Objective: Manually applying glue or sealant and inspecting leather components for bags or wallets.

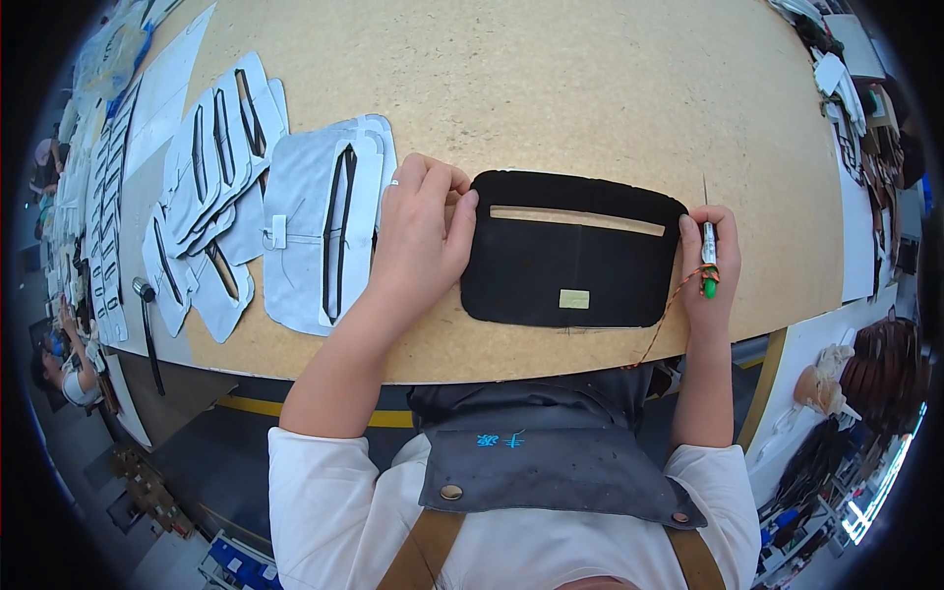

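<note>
In front of me a black panel point(531, 270) with rounded corners lies on the table. A long narrow slot near its far edge shows the table through it, and a small pale label point(574, 299) sits near its near edge. My left hand point(423, 221) pinches the panel's far left corner between thumb and fingers. At the right edge my right hand point(716, 256) has its thumb on the panel. A slim awl-like tool point(709, 251) with a silver and green handle is tucked in that hand, its thin point toward the far side. An orange and dark cord point(669, 305) hangs from it.
Left of my hand lies a grey pocket-like piece point(295, 236) with a black-edged slot. Beyond it are several overlapping pale slotted pieces point(221, 147). A black-handled hammer point(149, 339) lies at the table's left edge. Materials crowd the right side point(855, 108). Another person point(74, 379) is far left.
</note>
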The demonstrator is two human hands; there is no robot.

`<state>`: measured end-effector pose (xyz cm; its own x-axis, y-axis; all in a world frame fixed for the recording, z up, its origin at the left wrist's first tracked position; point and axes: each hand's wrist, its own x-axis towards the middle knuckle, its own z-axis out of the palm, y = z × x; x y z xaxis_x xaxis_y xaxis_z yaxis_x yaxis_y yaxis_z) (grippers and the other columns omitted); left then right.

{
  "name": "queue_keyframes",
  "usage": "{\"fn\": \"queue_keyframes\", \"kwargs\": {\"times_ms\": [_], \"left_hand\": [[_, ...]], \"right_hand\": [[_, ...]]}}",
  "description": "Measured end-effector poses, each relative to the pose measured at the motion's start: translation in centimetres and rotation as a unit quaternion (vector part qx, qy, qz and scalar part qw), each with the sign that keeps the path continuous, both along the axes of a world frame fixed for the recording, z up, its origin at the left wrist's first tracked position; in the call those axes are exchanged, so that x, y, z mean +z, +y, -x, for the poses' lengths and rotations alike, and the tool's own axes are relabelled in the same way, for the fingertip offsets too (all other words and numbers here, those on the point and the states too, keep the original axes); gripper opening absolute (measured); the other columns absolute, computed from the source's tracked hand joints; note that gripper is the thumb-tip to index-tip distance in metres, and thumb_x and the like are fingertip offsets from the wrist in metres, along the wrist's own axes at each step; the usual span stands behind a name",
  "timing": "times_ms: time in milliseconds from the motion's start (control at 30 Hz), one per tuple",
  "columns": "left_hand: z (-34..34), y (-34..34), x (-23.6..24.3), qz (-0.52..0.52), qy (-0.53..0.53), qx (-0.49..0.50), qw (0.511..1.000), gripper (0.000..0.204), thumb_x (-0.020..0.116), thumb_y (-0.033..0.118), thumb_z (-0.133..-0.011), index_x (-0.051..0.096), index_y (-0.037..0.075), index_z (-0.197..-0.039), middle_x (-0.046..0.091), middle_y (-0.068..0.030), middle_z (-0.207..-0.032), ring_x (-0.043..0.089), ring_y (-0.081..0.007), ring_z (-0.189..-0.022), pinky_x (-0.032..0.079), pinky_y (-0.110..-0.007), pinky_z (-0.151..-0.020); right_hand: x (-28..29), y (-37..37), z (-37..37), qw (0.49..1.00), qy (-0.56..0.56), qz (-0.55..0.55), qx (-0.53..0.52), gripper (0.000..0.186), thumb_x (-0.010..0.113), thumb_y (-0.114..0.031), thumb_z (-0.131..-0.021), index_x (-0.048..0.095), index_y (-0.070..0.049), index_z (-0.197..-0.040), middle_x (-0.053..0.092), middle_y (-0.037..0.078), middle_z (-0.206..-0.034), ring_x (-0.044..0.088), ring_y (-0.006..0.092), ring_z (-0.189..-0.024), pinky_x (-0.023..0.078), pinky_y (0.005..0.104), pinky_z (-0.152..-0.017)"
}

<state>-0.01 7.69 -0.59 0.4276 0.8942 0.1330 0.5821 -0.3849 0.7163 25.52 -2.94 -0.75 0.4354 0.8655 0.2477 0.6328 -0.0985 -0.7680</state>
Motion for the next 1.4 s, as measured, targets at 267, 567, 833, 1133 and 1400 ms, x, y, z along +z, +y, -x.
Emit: {"fn": "queue_keyframes", "kwargs": {"times_ms": [267, 567, 833, 1133, 1400], "left_hand": [[-0.1, -0.1, -0.1, -0.004, -0.004, 0.006, 1.0, 0.005, 0.057, 0.003, -0.08, 0.052, 0.002, -0.081, 0.049, -0.0116, -0.085, 0.05, -0.0275, -0.08, 0.038, -0.038, -0.07], [0.1, -0.2, 0.4, -0.06, 0.025, -0.01, 0.998, 0.007, 0.055, 0.004, -0.084, 0.051, -0.001, -0.085, 0.05, -0.0113, -0.077, 0.049, -0.0222, -0.066, 0.04, -0.033, -0.06], [0.1, 0.2, 0.3, 0.036, -0.013, 0.042, 0.998, 0.005, 0.053, 0.004, -0.084, 0.05, 0.001, -0.083, 0.053, -0.0125, -0.068, 0.05, -0.0268, -0.067, 0.037, -0.037, -0.064], [0.3, 0.2, 0.0, -0.001, -0.063, 0.033, 0.997, 0.008, 0.047, 0.009, -0.091, 0.048, 0.001, -0.092, 0.05, -0.0094, -0.076, 0.044, -0.0192, -0.065, 0.038, -0.031, -0.06], [0.2, 0.3, -0.7, 0.054, -0.138, 0.025, 0.989, 0.005, 0.047, 0.009, -0.092, 0.046, 0.003, -0.092, 0.046, -0.0038, -0.068, 0.04, -0.0115, -0.059, 0.036, -0.026, -0.055]], "right_hand": [[-0.5, -0.1, -0.2, 1.0, 0.003, -0.007, -0.014, 0.007, 0.058, -0.006, -0.087, 0.051, -0.004, -0.085, 0.049, 0.002, -0.068, 0.046, 0.0093, -0.06, 0.039, 0.0235, -0.055], [-0.8, 0.0, -0.4, 1.0, 0.012, -0.022, -0.008, 0.007, 0.059, -0.006, -0.086, 0.052, -0.003, -0.084, 0.052, 0.004, -0.069, 0.048, 0.0117, -0.06, 0.04, 0.0251, -0.055], [-0.5, -0.3, -0.7, 0.994, 0.091, 0.023, 0.058, 0.015, 0.063, -0.006, -0.081, 0.05, -0.004, -0.089, 0.055, 0.005, -0.082, 0.052, 0.0133, -0.072, 0.043, 0.0263, -0.065], [-1.1, -0.2, -1.0, 0.989, 0.094, -0.045, 0.107, 0.025, 0.061, 0.001, -0.079, 0.042, -0.007, -0.094, 0.051, 0.006, -0.092, 0.053, 0.0131, -0.084, 0.045, 0.026, -0.074], [-1.0, 0.1, -0.2, 0.935, 0.322, -0.058, 0.134, 0.032, 0.059, 0.007, -0.081, 0.037, -0.008, -0.099, 0.046, 0.005, -0.104, 0.05, 0.007, -0.083, 0.042, 0.0198, -0.07]]}}
